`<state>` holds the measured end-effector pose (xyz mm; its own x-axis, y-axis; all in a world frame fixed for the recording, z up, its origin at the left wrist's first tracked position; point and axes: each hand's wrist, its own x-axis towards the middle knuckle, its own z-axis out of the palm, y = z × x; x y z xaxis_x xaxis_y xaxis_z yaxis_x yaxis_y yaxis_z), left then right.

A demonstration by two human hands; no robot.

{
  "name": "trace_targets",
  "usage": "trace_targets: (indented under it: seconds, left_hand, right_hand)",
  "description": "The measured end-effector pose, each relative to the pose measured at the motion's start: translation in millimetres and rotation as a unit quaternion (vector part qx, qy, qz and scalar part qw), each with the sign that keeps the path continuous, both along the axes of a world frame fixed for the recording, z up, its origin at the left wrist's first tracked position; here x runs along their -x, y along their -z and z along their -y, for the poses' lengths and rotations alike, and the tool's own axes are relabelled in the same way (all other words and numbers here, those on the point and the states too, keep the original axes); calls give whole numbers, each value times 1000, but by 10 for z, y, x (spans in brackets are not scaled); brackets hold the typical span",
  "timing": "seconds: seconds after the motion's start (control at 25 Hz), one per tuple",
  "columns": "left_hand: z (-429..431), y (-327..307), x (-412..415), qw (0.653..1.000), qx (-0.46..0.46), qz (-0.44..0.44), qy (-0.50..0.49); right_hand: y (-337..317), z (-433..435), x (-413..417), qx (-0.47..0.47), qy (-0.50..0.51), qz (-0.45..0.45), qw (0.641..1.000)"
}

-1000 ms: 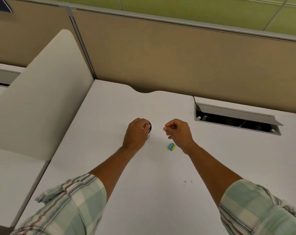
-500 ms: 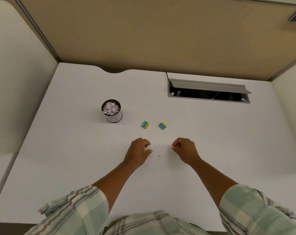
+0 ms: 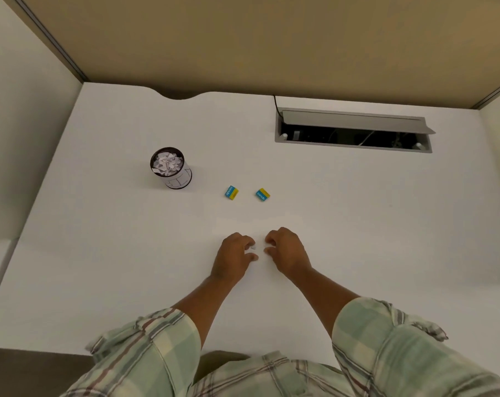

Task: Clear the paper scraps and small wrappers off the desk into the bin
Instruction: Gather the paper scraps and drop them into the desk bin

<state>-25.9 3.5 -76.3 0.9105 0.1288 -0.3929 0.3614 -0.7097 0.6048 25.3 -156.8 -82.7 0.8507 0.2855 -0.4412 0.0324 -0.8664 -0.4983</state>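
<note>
Scraps: tiny white bits (image 3: 254,248) lie on the desk (image 3: 357,224) in the narrow gap between the two hands — one shows at the left fingertips, too small to tell its shape or long axis.
Left hand (image 3: 234,257): curled palm-down, thumb and forefinger drawn close around the white bit; whether it is actually pinched or only touched cannot be told.
Right hand (image 3: 286,252): curled the same way just beside the gap, fingers narrow; nothing certain shows between them.
Key relation: the scraps lie directly at the fingertips of both hands, the visible one nearer the left; the bin sits farther out and to the left, so the left hand looks the better placed to carry.
Wrappers: two small blue-and-yellow wrappers, the left wrapper (image 3: 231,192) and the right wrapper (image 3: 263,194), lie flat just beyond the hands, apart from each other and between the hands and the bin's side of the desk.
Bin (image 3: 173,171): a small round cup-like container standing upright, already heaped near its rim with crumpled white paper (image 3: 167,163).
Cable tray (image 3: 353,133): open at the back right, wires inside — well apart from the work.
Progress: judged late; scraps and two wrappers are left.
</note>
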Motion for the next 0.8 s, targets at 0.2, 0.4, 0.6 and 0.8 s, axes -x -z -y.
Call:
trace_targets:
  seconds: [0.2, 0.4, 0.6, 0.8]
  left_hand:
    - [61, 31, -16, 999, -33, 5, -14]
    - [98, 31, -49, 999, -53, -4, -4]
    - [45, -23, -35, 998, -12, -21, -49]
    - [-193, -157, 45, 992, 46, 7, -121]
  right_hand:
    - [28, 7, -12, 13, -37, 8, 999]
    - [27, 21, -36, 0, -25, 1, 1000]
    - [6, -1, -8, -10, -21, -3, 1000]
    - [-57, -118, -1, 46, -53, 4, 998]
